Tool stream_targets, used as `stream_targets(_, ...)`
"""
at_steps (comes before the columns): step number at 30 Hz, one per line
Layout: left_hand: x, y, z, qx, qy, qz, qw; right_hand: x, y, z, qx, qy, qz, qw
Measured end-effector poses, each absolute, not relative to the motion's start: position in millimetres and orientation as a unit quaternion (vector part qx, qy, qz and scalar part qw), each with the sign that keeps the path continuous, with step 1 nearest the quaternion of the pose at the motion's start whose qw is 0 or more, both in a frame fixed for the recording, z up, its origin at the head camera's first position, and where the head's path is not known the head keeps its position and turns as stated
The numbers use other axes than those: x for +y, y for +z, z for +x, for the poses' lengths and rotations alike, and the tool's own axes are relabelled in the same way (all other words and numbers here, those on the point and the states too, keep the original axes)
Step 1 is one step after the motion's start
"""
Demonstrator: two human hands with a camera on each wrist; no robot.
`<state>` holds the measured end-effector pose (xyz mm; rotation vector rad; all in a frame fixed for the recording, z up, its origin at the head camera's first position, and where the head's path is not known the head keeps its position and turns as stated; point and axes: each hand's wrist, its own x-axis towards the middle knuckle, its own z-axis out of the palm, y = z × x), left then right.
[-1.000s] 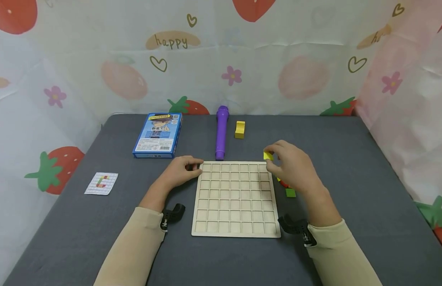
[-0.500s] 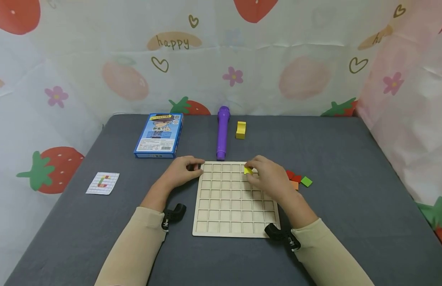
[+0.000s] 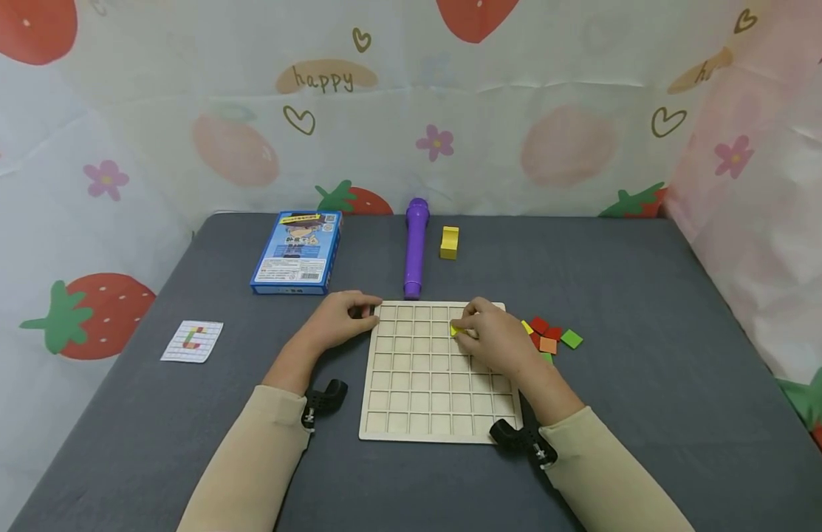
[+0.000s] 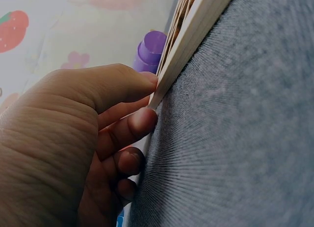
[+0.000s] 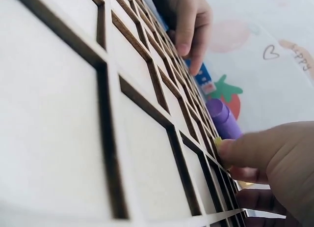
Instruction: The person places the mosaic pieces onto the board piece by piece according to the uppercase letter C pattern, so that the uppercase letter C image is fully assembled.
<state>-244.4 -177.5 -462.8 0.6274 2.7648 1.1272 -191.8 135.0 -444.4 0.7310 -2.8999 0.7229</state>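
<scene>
A pale wooden grid board [image 3: 419,403] lies flat in the middle of the table. My left hand [image 3: 336,321] holds its far left corner, thumb and fingertips at the edge; the left wrist view shows the thumb on the board's side [image 4: 182,52]. Between the thumb and forefinger of my right hand [image 3: 495,338] is a small yellow square tile [image 3: 453,330], down at a cell in the upper right part of the grid. The right wrist view shows only a sliver of this tile [image 5: 218,141] past the thumb.
Loose red, orange [image 3: 547,345], green [image 3: 572,339] and yellow tiles lie right of the board, partly behind the right hand. Beyond it are a purple tube [image 3: 416,251], a yellow block [image 3: 449,243] and a blue box [image 3: 296,253]. A patterned card [image 3: 192,341] lies far left.
My right hand has carried the yellow tile from beside the board's far right corner leftward over the grid, then slightly nearer and down to a cell. The left hand stays at its corner.
</scene>
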Motion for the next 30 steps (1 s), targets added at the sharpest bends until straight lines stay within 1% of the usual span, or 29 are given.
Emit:
stream_targets(5,-177,-464,-244,0.904,0.371,0.205,0.049,134,-446,-188,-0.948,0.233,0.212,0.044)
stream_targets(8,-176,-464,-244,0.905,0.370,0.205,0.047,134,-445,-188,-0.950,0.235,0.203,0.040)
stream_targets(16,-178,-463,-245,0.903,0.373,0.207,0.040,139,-433,-190,-0.938,0.270,0.214,0.040)
stream_targets(23,-178,-463,-245,0.904,0.371,0.210,0.042,157,-415,-193,-0.931,0.321,0.171,0.031)
stream_targets(30,-178,-463,-244,0.904,0.370,0.211,0.040,181,-405,-198,-0.927,0.337,0.156,0.053)
